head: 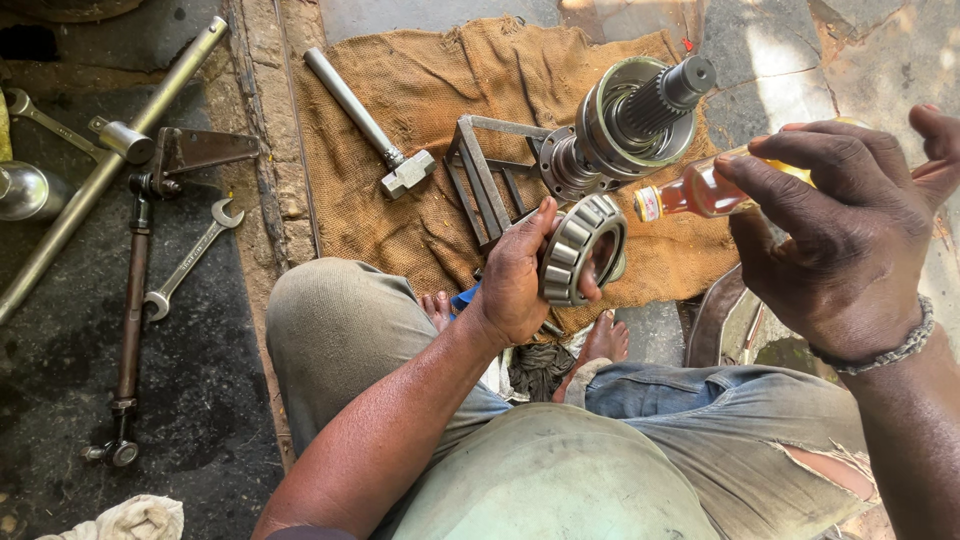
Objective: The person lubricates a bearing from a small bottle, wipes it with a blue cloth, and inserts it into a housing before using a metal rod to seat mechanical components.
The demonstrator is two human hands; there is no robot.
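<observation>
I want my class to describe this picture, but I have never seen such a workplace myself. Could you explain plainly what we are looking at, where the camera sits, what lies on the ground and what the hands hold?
There is one picture, taken by a camera on the person's head, looking down at their own lap and hands. The person sits on the ground. The left hand grips a tapered roller bearing, a metal ring set with rollers. The right hand holds a small bottle of amber liquid, tilted toward the bearing. In front lies a burlap cloth bearing a hammer, a metal frame and a splined shaft assembly. To the left lie a spanner and long rods.
</observation>
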